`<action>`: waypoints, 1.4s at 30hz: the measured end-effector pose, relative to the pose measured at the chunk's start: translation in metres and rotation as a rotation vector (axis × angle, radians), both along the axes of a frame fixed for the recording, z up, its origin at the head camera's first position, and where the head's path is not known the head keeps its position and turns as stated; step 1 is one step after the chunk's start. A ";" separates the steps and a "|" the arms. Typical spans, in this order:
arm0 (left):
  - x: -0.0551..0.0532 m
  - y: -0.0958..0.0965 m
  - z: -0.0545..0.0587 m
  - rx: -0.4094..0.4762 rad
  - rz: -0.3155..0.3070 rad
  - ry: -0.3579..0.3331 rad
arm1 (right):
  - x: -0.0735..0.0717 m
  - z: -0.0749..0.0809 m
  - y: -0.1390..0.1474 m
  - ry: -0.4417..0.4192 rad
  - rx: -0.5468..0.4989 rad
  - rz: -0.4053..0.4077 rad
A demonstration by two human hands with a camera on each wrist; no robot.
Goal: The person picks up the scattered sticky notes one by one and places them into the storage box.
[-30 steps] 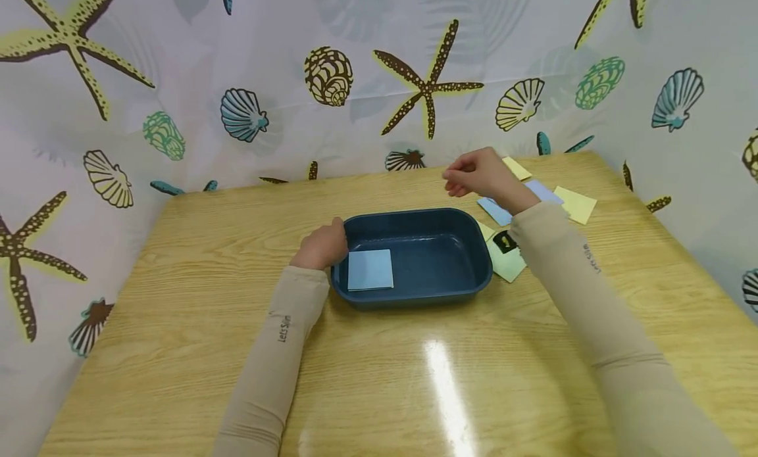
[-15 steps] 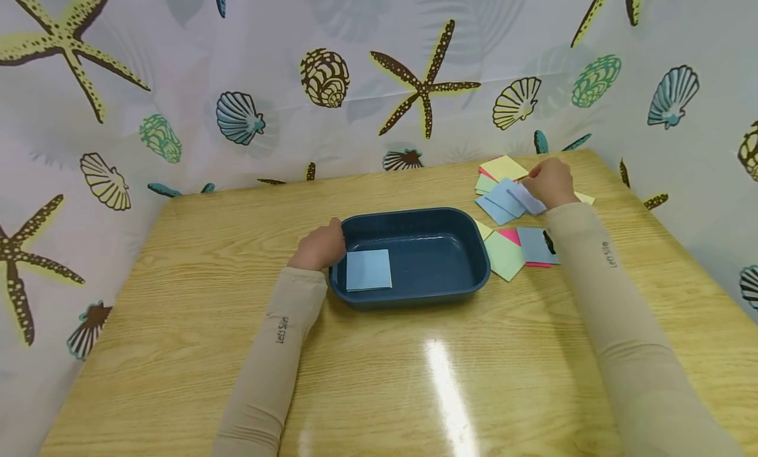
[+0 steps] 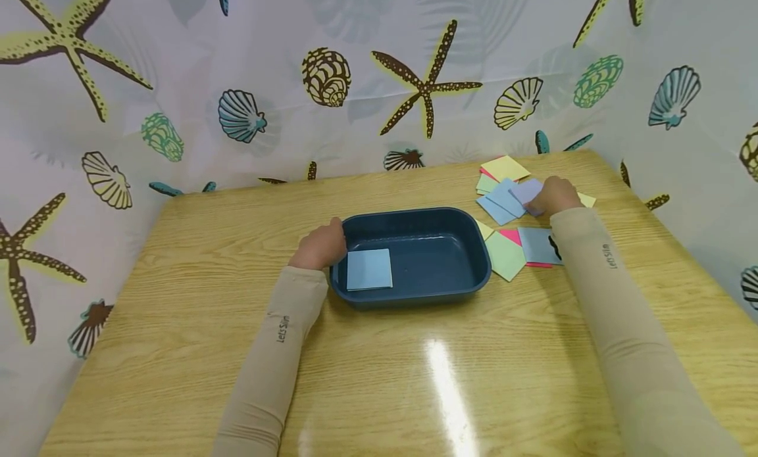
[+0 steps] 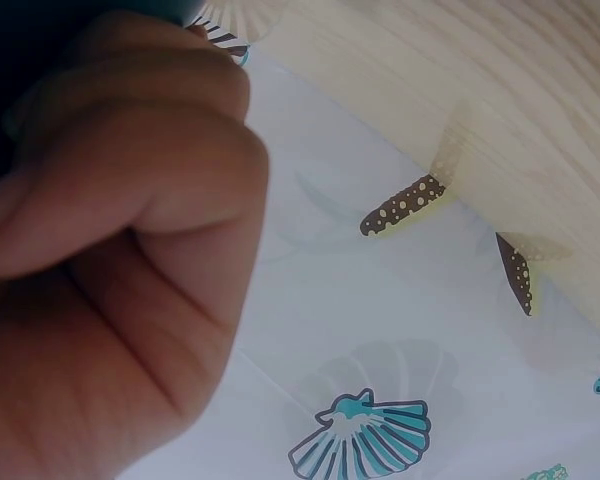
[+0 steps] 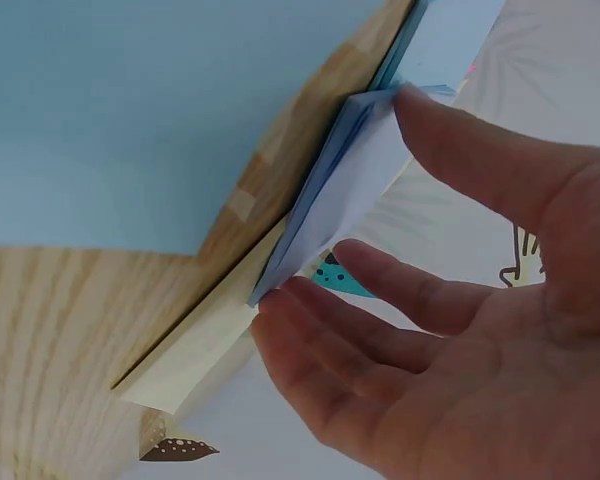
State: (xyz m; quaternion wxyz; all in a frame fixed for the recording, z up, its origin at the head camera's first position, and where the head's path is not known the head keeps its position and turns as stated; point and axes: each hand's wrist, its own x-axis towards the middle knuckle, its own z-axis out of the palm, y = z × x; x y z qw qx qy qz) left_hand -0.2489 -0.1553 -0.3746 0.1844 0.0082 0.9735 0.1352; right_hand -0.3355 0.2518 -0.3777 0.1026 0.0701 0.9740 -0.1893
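Observation:
A dark blue plastic bin [image 3: 438, 263] stands mid-table, a square pad of light blue sticky notes [image 3: 370, 269] lying flat in its left end. My left hand [image 3: 321, 245] grips the bin's left rim; in the left wrist view its fingers are curled and the bin is a dark shape at the corner. At the back right, my right hand [image 3: 555, 195] is at a lavender sticky note pad [image 3: 524, 191]. The right wrist view shows thumb and fingertips at opposite edges of this lavender pad, pinching it across. Blue sticky notes [image 3: 499, 204] lie against its left side.
Yellow sticky notes [image 3: 506, 168] lie at the back, with another yellow one [image 3: 587, 200] partly behind the right hand. Green notes [image 3: 506, 256] and a grey-blue pad [image 3: 535, 245] over pink lie right of the bin. A seashell-print cloth [image 3: 355, 135] borders the table [image 3: 237, 246].
My right hand has moved from above the bin's back right corner rightward to the notes, then slightly down to the lavender pad. The left hand stays on the bin's rim.

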 end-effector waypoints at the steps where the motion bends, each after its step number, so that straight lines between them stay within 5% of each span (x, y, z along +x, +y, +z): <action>1: 0.000 0.000 0.000 0.002 0.001 -0.002 | 0.000 0.000 0.000 -0.005 0.007 -0.012; 8: 0.000 0.000 -0.002 0.009 -0.004 -0.003 | 0.001 -0.003 0.003 0.029 0.054 -0.043; 24: 0.002 -0.001 0.000 0.004 0.009 -0.004 | -0.004 -0.004 -0.002 0.266 -0.073 -0.121; 29: 0.000 -0.001 0.000 0.000 0.008 -0.007 | -0.001 0.010 -0.006 0.285 -0.121 -0.053; 33: -0.001 -0.001 0.000 0.000 0.005 -0.003 | 0.002 0.026 -0.016 0.380 -0.148 0.008; 42: 0.000 -0.001 0.001 -0.001 -0.005 -0.010 | 0.019 0.071 -0.061 0.463 -0.216 0.068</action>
